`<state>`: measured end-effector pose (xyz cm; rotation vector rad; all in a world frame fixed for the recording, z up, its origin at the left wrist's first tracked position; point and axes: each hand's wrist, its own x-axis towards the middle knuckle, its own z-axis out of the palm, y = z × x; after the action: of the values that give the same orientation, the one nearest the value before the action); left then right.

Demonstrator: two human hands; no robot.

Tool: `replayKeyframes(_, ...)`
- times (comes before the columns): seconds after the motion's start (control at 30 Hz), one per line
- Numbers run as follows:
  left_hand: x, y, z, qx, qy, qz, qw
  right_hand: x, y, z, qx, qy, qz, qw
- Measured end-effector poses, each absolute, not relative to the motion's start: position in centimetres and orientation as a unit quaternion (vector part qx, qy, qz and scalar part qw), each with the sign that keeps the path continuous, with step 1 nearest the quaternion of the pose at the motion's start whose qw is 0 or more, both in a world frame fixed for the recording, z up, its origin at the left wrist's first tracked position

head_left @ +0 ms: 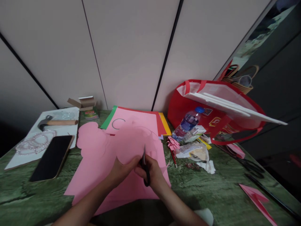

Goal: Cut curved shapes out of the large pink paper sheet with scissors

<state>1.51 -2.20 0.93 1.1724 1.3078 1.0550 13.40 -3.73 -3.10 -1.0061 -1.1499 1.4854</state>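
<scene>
Black-handled scissors (146,172) are in my right hand (152,172), its fingers closed round the handles and the blades pointing up and away. My left hand (124,168) pinches the lower edge of a rounded piece of pink paper (131,141) just left of the blades. The scissors touch or nearly touch that edge; exactly where is hidden by my fingers. Beneath both hands lie larger pink sheets (94,175). A scalloped pink cut-out (90,138) rests on them at the left.
Left are a phone (53,158), a hammer (58,122), a beaded string (37,142) and a small open box (89,110). Coloured sheets (162,124) lie behind. To the right stand a water bottle (188,124) and a red bag (178,108), near a pink paper flower (173,143) and scraps.
</scene>
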Motion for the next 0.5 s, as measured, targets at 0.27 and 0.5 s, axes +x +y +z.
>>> replayKeyframes(0.27, 1.45, -2.31, 1.42, 0.479, 0.553, 0.439, 0.521, 13.51, -3.74, -2.82, -0.416, -0.475, 0.603, 0.489)
replayKeyframes(0.5, 1.71, -2.39, 1.43, 0.471, 0.551, 0.457, 0.515, 13.55, -3.85, -2.96, -0.422, -0.475, 0.602, 0.484)
